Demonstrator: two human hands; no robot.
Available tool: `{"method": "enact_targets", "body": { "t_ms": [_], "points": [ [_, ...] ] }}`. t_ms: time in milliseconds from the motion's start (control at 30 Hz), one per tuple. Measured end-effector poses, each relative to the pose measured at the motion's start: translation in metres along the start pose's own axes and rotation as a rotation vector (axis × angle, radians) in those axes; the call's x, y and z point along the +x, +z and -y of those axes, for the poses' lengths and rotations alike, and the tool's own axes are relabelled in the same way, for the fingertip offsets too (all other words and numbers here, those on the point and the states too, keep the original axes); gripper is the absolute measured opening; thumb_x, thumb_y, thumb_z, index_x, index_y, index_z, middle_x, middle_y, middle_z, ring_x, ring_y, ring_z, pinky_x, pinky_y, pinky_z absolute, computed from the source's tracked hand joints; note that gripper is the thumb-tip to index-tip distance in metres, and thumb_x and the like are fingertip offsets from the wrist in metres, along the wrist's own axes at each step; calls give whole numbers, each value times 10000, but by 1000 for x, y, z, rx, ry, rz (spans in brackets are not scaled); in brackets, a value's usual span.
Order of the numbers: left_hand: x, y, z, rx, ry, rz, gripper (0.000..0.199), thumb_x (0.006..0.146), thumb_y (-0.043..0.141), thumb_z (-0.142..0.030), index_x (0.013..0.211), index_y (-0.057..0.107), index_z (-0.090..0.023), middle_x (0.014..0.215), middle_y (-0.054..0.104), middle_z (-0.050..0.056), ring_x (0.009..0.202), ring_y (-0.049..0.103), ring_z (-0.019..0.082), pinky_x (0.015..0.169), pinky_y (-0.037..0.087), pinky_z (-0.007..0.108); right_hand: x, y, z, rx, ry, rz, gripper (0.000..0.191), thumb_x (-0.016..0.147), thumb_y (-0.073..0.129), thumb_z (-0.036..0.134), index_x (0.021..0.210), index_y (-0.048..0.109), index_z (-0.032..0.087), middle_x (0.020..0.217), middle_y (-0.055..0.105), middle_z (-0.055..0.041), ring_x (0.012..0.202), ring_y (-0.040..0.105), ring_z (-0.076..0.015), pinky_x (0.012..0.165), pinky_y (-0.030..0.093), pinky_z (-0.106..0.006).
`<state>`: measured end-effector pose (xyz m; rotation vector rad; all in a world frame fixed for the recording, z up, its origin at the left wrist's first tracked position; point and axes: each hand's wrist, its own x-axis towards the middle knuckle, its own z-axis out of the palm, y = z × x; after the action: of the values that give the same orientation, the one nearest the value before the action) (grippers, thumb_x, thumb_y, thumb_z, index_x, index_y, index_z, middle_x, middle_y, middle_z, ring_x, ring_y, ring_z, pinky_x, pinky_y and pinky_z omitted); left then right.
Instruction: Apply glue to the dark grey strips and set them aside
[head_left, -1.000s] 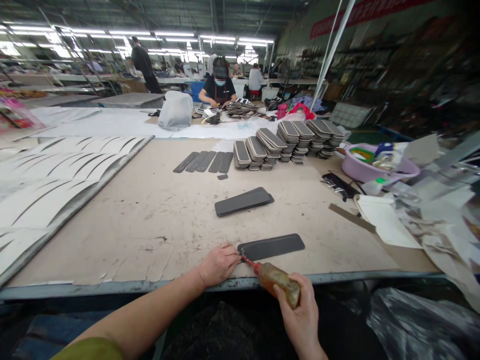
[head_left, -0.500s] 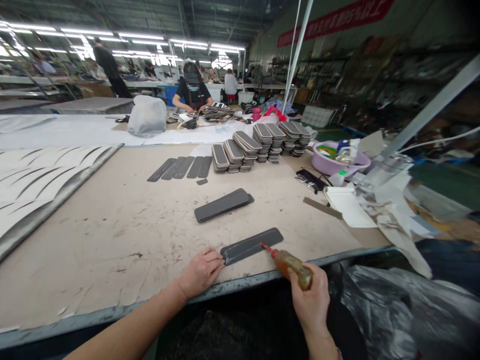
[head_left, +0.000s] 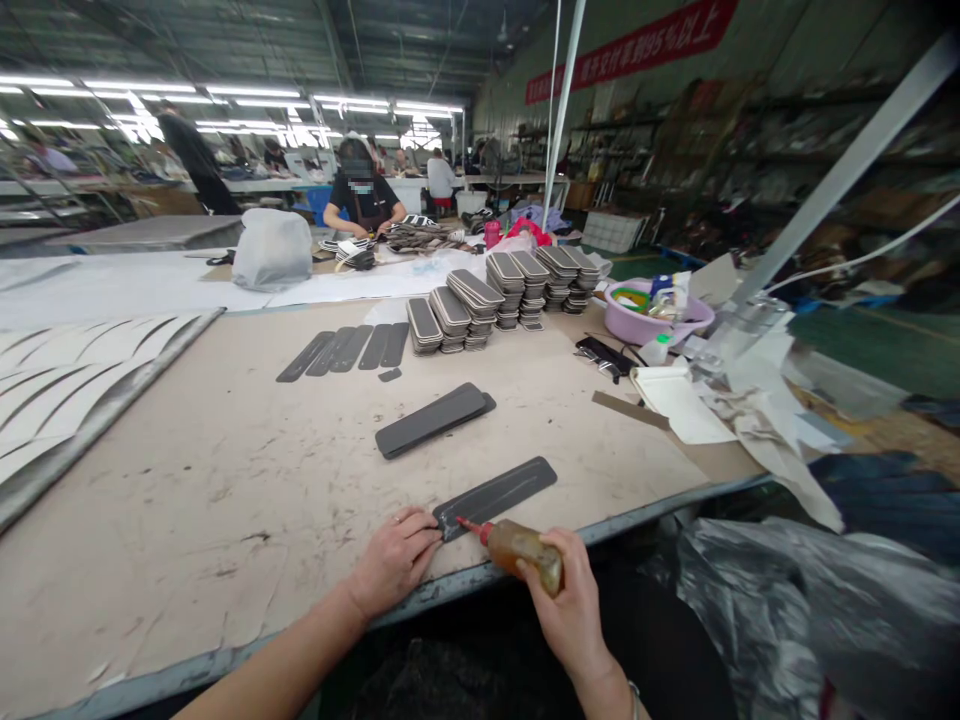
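A dark grey strip (head_left: 502, 492) with rounded ends lies near the table's front edge, a thin pale line of glue running along it. At its left end, my left hand (head_left: 401, 558) pins it down with fingers held together. My right hand (head_left: 568, 590) is closed around a squeeze glue bottle (head_left: 517, 548) with amber contents, tilted so that its red nozzle (head_left: 471, 524) meets the strip near the left end. Behind this strip sit two overlapping grey strips (head_left: 431, 420). Farther back, several more strips (head_left: 345, 348) lie side by side.
Stacks of pale-edged strips (head_left: 474, 295) stand at the back. To the right are a purple basin (head_left: 645, 325), glasses (head_left: 600, 357), a narrow brown strip (head_left: 630, 409) and a metal pole (head_left: 847, 175). White cut sheets (head_left: 90, 375) lie left; a co-worker (head_left: 364, 200) sits across.
My right hand has moved the bottle left along the strip, bringing its nozzle from the middle toward the left end. My left hand stays on that end. The view has shifted slightly.
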<state>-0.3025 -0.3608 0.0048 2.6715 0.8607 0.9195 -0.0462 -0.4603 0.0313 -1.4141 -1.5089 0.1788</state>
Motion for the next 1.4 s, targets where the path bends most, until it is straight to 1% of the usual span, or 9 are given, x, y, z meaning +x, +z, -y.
{"method": "enact_targets", "body": {
  "t_ms": [300, 533, 733, 800, 967, 1067, 1133, 1300, 1400],
  "points": [
    [0, 0, 1, -26, 7, -16, 170, 902, 530, -129, 989, 674, -154, 982, 659, 83, 935, 583, 188, 862, 520, 346, 15, -36, -28, -297, 3, -329, 259, 895, 633, 333, 1073, 532, 175, 986, 531, -91, 931, 524, -250, 831, 459, -434],
    [0, 0, 3, -28, 4, -16, 172, 912, 524, -151, 980, 681, -161, 981, 664, 86, 937, 592, 188, 856, 527, 348, 2, -30, -15, -99, 13, -103, 178, 925, 576, 290, 1073, 533, 201, 1026, 521, -87, 956, 524, -236, 827, 465, -409],
    [2, -1, 1, -39, -7, -25, 147, 899, 554, -159, 979, 678, -165, 984, 667, 78, 943, 600, 186, 864, 522, 347, 13, -43, -26, -309, 15, -320, 241, 892, 632, 337, 1056, 540, 186, 984, 536, -86, 926, 522, -247, 834, 453, -428],
    [2, -1, 1, -36, -4, -28, 152, 904, 545, -160, 976, 678, -167, 979, 667, 78, 931, 603, 182, 857, 526, 347, 14, -43, -26, -275, 32, -318, 248, 891, 630, 343, 1061, 538, 187, 990, 536, -85, 922, 524, -245, 819, 459, -419],
    [3, 0, 2, -26, 2, -28, 172, 915, 522, -169, 962, 687, -166, 959, 671, 86, 910, 610, 183, 841, 534, 355, 4, -23, -11, -16, 68, -96, 206, 907, 599, 304, 1077, 531, 209, 1038, 528, -77, 964, 537, -233, 825, 478, -390],
    [3, 0, 1, -28, 1, -28, 172, 914, 523, -165, 962, 689, -166, 962, 674, 87, 907, 611, 182, 845, 536, 356, 3, -16, -7, 26, 70, -9, 194, 909, 597, 296, 1074, 536, 214, 1031, 535, -73, 964, 540, -230, 833, 479, -383],
    [3, -1, 0, -32, -6, -31, 166, 910, 529, -161, 961, 687, -169, 965, 673, 87, 903, 609, 184, 840, 536, 356, 6, -19, -12, -29, 78, -64, 187, 910, 597, 302, 1063, 539, 211, 1016, 537, -71, 949, 538, -228, 829, 471, -380],
    [6, -1, -2, -62, -6, -41, 148, 904, 532, -138, 934, 673, -169, 949, 667, 78, 896, 600, 181, 825, 533, 346, 18, -37, -32, -247, 145, -407, 294, 874, 649, 390, 1056, 549, 182, 984, 548, -70, 908, 530, -232, 831, 440, -392],
    [6, 0, -1, -66, 6, -58, 143, 905, 530, -126, 933, 664, -165, 952, 664, 76, 904, 599, 178, 837, 529, 345, 22, -39, -40, -259, 213, -494, 342, 859, 662, 431, 1054, 551, 173, 973, 553, -69, 885, 533, -231, 804, 440, -382]
  ]
}}
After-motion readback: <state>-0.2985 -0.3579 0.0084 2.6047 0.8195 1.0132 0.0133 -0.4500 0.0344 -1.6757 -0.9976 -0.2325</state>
